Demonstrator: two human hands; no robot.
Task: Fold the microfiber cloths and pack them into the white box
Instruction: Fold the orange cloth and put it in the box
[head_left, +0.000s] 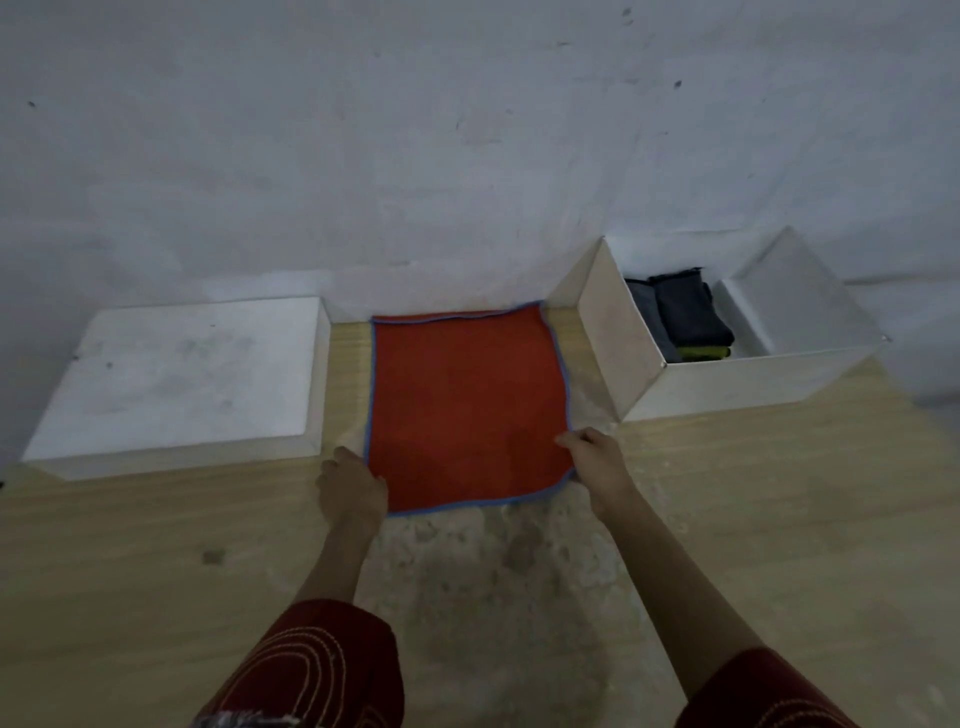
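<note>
An orange microfiber cloth (465, 405) with a blue hem lies spread flat on the wooden table, between two white boxes. My left hand (352, 491) rests on its near left corner and my right hand (595, 460) pinches its near right corner. The open white box (644, 358) stands at the right. It holds folded dark grey cloths (685, 312) and a yellow-green one (704, 354) at their near end.
A closed white box (182, 374) sits at the left, close to the cloth's edge. The wooden table (779, 493) has a worn, blotchy patch in front of me. A pale wall rises right behind the boxes.
</note>
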